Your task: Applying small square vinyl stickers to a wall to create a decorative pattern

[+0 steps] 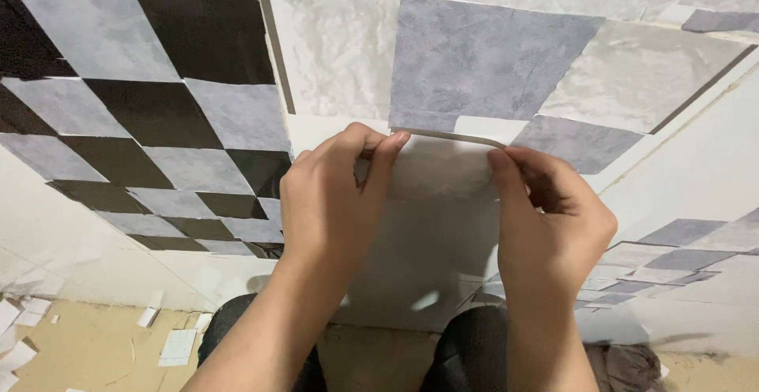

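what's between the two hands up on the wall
In the head view, the top edge of a pale sheet spans the gap between the left hand and right hand; both pinch it against the wall.

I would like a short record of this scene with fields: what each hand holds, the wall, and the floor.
left hand: left hand pinches the top left edge of a pale tile sheet
right hand: right hand pinches the top right edge of the same sheet
sheet position: held against the wall, below a grey tile
wall: grey, white and black tiles in a checker pattern
floor: paper scraps at lower left
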